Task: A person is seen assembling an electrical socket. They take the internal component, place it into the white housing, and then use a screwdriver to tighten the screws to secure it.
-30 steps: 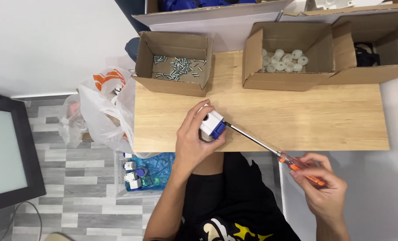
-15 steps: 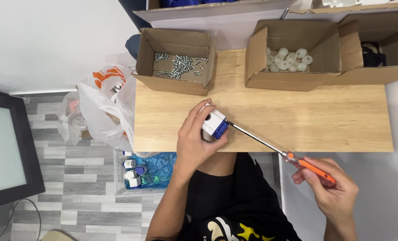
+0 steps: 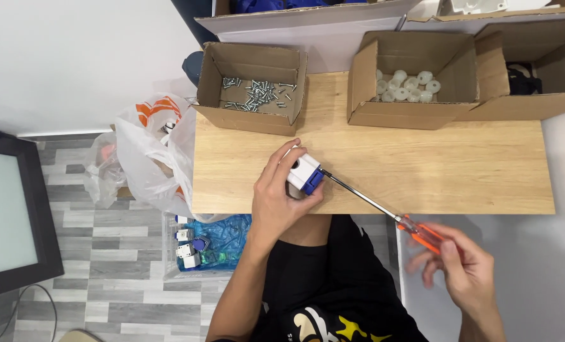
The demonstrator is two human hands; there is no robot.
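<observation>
- our left hand pinches a small white-and-blue block; half hidden by fingers
- right hand wraps the orange screwdriver; fingers blurry

A light wooden table stands against a white wall, above grey plank flooring; a dark-framed screen sits left.

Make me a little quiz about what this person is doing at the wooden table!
1. True or false: the left hand holds the white and blue block.
2. Which hand grips the orange-handled screwdriver?
3. What lies in the left cardboard box? A) screws B) coins C) pencils

Key
1. True
2. The right hand
3. A
</observation>
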